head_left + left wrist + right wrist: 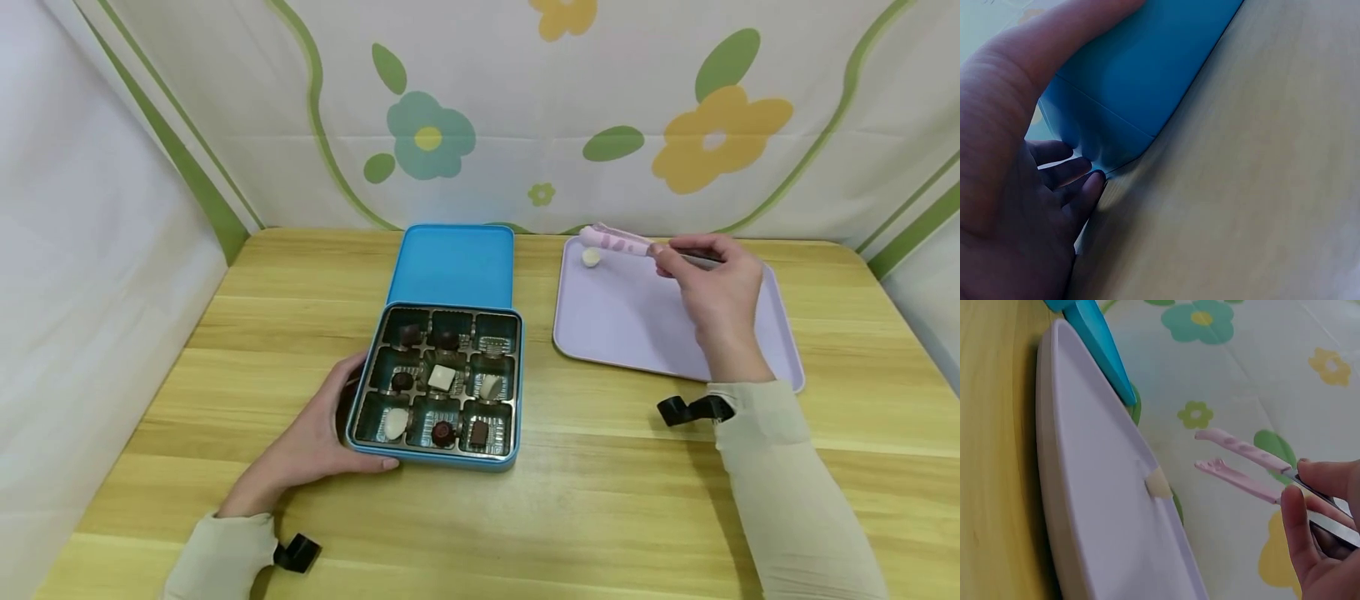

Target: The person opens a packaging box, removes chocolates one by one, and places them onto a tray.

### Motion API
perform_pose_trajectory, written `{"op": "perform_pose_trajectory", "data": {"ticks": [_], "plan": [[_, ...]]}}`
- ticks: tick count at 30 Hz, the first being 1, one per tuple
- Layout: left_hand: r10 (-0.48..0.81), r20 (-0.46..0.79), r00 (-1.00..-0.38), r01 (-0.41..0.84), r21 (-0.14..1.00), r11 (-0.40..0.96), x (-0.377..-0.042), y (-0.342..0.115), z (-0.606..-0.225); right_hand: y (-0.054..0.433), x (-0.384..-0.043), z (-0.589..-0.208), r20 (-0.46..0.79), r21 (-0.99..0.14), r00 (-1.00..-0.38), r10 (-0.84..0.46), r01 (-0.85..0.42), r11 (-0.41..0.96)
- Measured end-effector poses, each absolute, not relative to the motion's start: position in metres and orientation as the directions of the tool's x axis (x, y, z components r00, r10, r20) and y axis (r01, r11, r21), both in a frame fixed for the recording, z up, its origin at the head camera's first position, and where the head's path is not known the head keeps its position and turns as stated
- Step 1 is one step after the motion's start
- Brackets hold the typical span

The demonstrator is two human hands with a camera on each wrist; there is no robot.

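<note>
My left hand grips the near left corner of a blue tin box, its thumb along the front side and fingers against the left side. A plastic insert in the tin holds several chocolates, among them a white square chocolate in the middle and a brown square chocolate at the near right. The far right compartment holds none. My right hand pinches pink-tipped food tongs above a lilac tray. The tong tips stand apart with nothing between them. A white chocolate lies on the tray's far left corner.
Behind the tin lies its blue lid, meeting the tin's far edge. The wooden table ends at a white flower-print cloth behind the tray and lid. Another white cloth hangs at the left.
</note>
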State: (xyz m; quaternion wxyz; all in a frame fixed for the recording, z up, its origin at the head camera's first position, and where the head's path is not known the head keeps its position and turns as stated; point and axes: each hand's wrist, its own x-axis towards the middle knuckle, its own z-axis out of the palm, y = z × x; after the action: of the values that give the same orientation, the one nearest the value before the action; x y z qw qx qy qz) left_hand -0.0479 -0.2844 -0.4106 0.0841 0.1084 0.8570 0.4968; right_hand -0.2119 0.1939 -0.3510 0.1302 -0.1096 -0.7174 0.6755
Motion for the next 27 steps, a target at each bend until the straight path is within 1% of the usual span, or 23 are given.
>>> {"op": "perform_pose_trajectory", "data": {"ticks": [2, 6, 9, 11, 16, 20, 27], "plan": [[0.27, -0.04, -0.962, 0.099, 0.871, 0.481, -0.048, -0.284, -0.412, 0.19, -0.207, -0.348, 0.076, -0.989, -0.958, 0.277, -0.037, 0.145], [0.272, -0.046, -0.961, 0.094, 0.872, 0.481, -0.048, -0.284, -0.412, 0.182, -0.193, -0.341, 0.143, -0.959, -0.982, 0.127, -0.106, 0.263], [0.272, -0.041, -0.961, 0.098, 0.871, 0.481, -0.049, -0.285, -0.411, 0.177, -0.183, -0.334, 0.186, -0.943, -0.982, -0.01, -0.182, 0.278], [0.272, -0.038, -0.961, 0.101, 0.872, 0.479, -0.05, -0.285, -0.41, 0.173, -0.177, -0.329, 0.209, -0.933, -0.972, -0.11, -0.232, 0.277], [0.273, -0.032, -0.962, 0.109, 0.868, 0.485, -0.05, -0.286, -0.41, 0.163, -0.17, -0.322, 0.236, -0.914, -0.913, -0.332, -0.325, 0.244], [0.267, -0.039, -0.963, 0.1, 0.869, 0.485, -0.049, -0.286, -0.41, 0.158, -0.167, -0.322, 0.221, -0.899, -0.88, -0.421, -0.351, 0.262], [0.265, -0.048, -0.963, 0.089, 0.872, 0.482, -0.05, -0.285, -0.41, 0.152, -0.164, -0.323, 0.162, -0.882, -0.85, -0.501, -0.352, 0.312]]}}
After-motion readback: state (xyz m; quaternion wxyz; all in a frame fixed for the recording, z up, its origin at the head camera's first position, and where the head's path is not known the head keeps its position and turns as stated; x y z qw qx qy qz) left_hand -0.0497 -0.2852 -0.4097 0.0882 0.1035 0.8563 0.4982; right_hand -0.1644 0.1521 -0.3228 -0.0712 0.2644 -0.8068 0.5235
